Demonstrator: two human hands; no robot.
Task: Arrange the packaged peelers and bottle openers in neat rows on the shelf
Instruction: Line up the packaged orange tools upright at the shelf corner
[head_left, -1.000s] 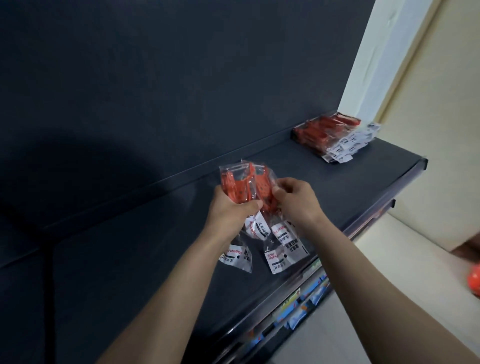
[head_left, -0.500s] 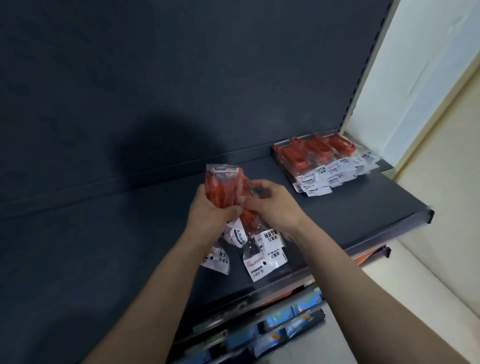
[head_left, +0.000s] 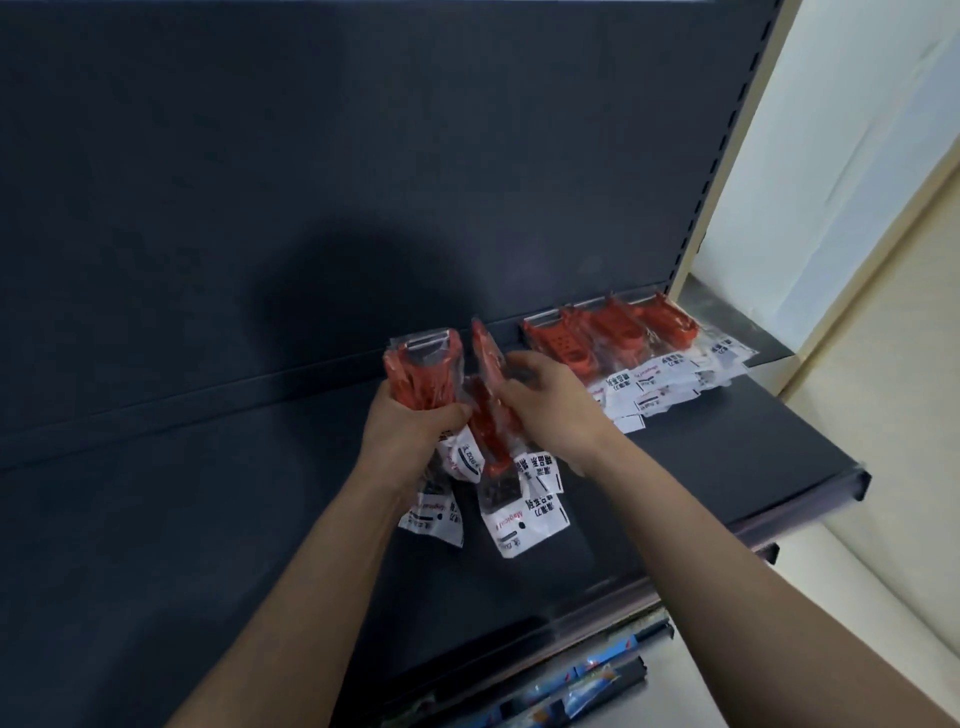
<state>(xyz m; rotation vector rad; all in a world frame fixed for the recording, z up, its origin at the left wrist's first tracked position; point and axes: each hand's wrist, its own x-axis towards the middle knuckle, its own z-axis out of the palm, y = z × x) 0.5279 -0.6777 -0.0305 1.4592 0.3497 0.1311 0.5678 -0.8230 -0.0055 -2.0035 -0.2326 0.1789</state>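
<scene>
At right on dark metal shelf (head_left: 727, 467) one row of red bagged peelers (head_left: 618, 353) laid; left hand (head_left: 410, 421) grips bunch (head_left: 423, 374), right hand (head_left: 550, 400) pinches one packet (head_left: 488, 395), rest unplaced.

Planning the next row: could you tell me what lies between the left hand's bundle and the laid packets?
In the head view, only the right hand, gripping one packet beside the bundle.

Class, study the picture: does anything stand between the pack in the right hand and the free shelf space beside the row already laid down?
Nothing visible does. The right hand grips one red pack just left of the laid row; the shelf beside that row shows nothing on it.
</scene>
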